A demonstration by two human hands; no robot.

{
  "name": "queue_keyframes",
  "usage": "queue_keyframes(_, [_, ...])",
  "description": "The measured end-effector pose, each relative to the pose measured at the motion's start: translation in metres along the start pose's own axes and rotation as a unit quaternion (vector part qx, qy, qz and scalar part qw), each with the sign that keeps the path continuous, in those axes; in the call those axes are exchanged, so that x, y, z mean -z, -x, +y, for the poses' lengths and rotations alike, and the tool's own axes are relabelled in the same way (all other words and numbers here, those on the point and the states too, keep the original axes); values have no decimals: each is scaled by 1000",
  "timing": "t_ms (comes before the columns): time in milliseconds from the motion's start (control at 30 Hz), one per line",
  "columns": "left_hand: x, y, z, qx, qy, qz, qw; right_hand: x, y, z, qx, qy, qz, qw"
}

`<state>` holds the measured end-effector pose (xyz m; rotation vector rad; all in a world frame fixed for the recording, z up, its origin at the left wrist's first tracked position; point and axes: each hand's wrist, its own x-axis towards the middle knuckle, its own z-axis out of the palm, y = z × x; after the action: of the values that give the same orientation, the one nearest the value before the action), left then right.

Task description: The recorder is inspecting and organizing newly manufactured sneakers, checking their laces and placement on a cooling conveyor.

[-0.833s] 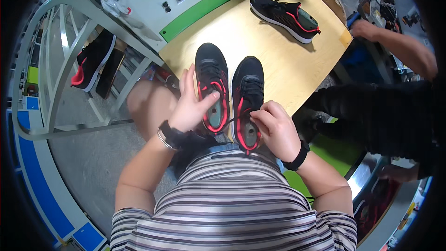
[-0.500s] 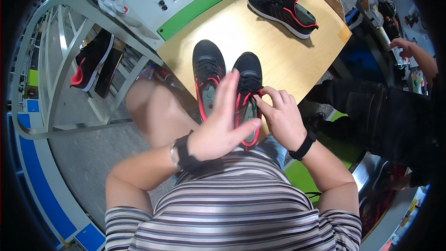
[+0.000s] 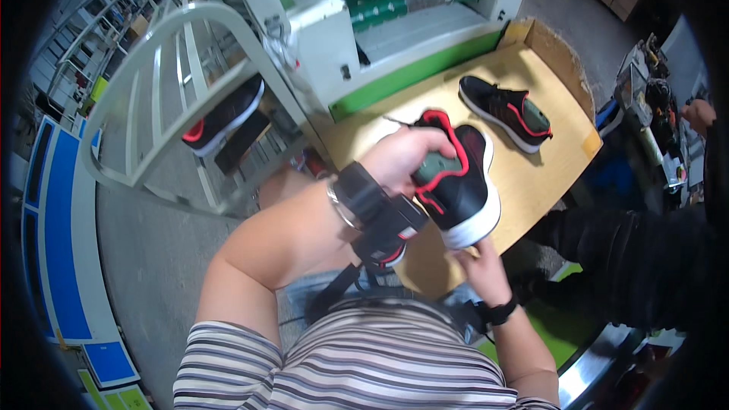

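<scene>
A sneaker sits lifted above the wooden table, another sneaker lying on it behind, to the right

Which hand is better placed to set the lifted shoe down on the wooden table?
Left. The left hand grips the lifted shoe above the wooden table; the right hand sits low beneath it.

Single head cam, fisheye, looking steeply down and forward over the striped-shirt torso onto the light wooden worktable; close range, table just ahead, green-and-white conveyor machine beyond it.
</scene>
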<state>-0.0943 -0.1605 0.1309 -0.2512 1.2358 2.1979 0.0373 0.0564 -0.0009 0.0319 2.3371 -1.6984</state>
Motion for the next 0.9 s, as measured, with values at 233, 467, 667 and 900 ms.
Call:
queue_keyframes(233, [-30, -86, 142, -555, -335, 274, 710, -110, -53, -51, 70, 79, -69, 992])
queue_keyframes(467, [16, -180, 236, -304, -392, 474, 728, -39, -43, -25, 84, 49, -46, 994])
queue_keyframes(667, [31, -122, 195, -459, -326, 262, 784, -10, -57, -19, 89, -43, 115, 988])
queue_keyframes(900, [138, 52, 16, -109, -695, 3, 711, 82, -119, -90, 142, -69, 239, 958])
